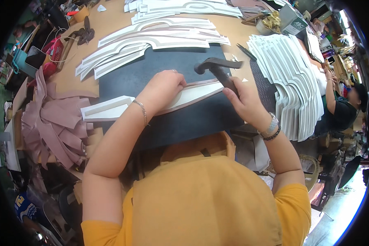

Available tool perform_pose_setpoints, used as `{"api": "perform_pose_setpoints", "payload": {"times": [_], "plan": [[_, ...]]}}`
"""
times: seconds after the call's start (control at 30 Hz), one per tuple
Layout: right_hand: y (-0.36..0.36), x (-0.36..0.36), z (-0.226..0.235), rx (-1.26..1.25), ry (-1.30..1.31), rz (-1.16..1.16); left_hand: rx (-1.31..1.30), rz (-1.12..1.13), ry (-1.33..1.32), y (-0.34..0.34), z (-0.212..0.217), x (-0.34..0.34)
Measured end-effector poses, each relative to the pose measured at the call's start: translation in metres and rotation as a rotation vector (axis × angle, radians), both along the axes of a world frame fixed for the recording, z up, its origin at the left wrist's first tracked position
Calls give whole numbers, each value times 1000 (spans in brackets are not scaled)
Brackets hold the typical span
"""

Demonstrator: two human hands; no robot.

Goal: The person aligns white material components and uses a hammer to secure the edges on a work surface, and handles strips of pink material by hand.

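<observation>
- My right hand [245,101] is closed around the hammer [223,76], its head just beyond my grip.
- My left hand [165,89] is half curled at the far edge of the panel [197,97]; I cannot tell if it pinches it.
- The panel lies under my left hand, on the black mat [184,125].
- Beyond that hand, pale pieces [172,42]; left of it, mauve strips [55,123].

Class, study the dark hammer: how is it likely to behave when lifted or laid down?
The hammer is probably heavy toward its head, which is long, dark and seemingly metal. It is likely stiff, since no sag shows as the right hand holds its handle. Laid down, it seems unlikely to roll far, because the head juts out both ways.
</observation>
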State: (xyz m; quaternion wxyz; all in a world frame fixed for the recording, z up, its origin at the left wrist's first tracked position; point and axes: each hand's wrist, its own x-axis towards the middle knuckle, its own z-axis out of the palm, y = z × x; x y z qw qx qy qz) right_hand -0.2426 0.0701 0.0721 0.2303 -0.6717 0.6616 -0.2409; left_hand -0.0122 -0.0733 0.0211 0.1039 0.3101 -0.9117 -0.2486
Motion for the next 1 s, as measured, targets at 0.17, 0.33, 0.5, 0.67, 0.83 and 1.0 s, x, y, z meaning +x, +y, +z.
{"api": "perform_pose_setpoints", "payload": {"times": [0.17, 0.33, 0.5, 0.67, 0.83, 1.0], "plan": [[-6, 0, -5, 86, 77, 10, -190, 24, -42, 13, -8, 0], [-5, 3, -8, 118, 125, 30, -77, 35, 37, 7, -6, 2], [-1, 2, -13, 9, 59, 42, -252, 9, 5, 21, -9, 4], [-6, 6, -4, -76, 67, 81, -185, -28, 260, 38, -9, 29], [-19, 14, 6, 102, 154, 123, -234, 254, 156, 57, -9, 39], [-24, 31, 11, 65, 68, 121, -303, 334, 86, 63, -7, 34]]}}
